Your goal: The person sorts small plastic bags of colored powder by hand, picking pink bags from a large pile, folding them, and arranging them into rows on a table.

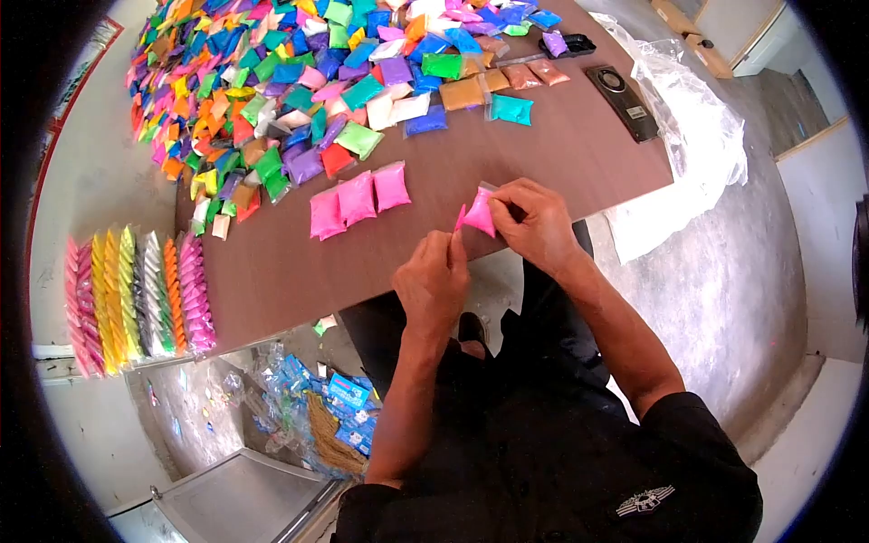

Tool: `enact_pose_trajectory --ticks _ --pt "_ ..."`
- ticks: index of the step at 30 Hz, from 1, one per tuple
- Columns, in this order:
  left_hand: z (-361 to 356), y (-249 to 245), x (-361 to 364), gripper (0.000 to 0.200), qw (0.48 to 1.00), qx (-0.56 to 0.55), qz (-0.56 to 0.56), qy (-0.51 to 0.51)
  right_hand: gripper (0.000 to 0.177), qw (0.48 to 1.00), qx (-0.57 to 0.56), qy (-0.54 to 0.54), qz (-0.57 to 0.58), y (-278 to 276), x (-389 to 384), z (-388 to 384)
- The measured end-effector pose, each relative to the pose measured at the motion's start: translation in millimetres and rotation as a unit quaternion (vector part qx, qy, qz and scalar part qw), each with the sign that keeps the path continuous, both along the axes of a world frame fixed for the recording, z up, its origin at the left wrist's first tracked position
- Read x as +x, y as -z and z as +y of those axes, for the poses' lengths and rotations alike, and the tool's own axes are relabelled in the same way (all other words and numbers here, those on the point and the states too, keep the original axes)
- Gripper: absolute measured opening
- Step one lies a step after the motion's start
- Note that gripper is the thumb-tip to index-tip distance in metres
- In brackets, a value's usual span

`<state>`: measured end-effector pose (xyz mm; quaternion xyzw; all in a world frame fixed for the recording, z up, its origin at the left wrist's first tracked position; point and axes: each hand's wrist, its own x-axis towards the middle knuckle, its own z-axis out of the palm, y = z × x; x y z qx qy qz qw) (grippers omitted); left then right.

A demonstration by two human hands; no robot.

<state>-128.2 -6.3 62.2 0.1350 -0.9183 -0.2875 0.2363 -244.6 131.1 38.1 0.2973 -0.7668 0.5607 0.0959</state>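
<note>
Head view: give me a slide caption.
Left hand pinching a thin pink piece, right hand a pink packet, near a heap of coloured packets on a table.

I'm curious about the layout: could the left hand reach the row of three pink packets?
Probably yes: only bare tabletop shows between the left hand and those three pink packets, though its fingertips seem to hold something pink.

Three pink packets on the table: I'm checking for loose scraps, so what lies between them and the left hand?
Only bare brown tabletop lies between the three pink packets and the left hand, as the head view shows.
</note>
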Motion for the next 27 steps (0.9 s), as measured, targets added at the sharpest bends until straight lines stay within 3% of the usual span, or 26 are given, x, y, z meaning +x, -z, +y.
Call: enact_pose_trajectory --ticks 5,8,14,17,19,23,27 --pt "10.4 8.6 5.3 0.018 0.999 0.020 0.002 0.044 0.003 1.000 -0.019 -0.003 -0.010 5.5 0.6 -0.4" --pt "-2.7 9.7 6.0 0.018 0.999 -0.038 -0.011 -0.001 0.003 1.000 -0.003 0.000 0.001 3.4 0.3 1.6" --pt "-49.7 -3.4 38.5 0.014 0.994 0.037 0.064 -0.080 0.008 0.999 0.008 -0.012 -0.051 0.9 5.3 4.4" --pt "-91.0 2.5 61.0 0.017 0.977 0.004 0.126 -0.171 0.016 0.998 0.045 -0.034 -0.031 -11.3 13.0 6.6" --pt "-122.5 -0.1 75.0 0.018 0.970 0.000 0.128 -0.207 0.028 0.987 0.095 -0.020 0.129 -16.4 17.7 5.9" --pt "-200.2 21.3 93.1 0.019 0.944 -0.038 0.118 -0.305 0.037 0.981 0.146 -0.039 0.123 -15.0 21.2 4.9" --pt "-223.6 20.1 94.0 0.020 0.941 -0.059 0.093 -0.319 0.037 0.979 0.154 -0.039 0.128 -13.9 18.3 -8.4"
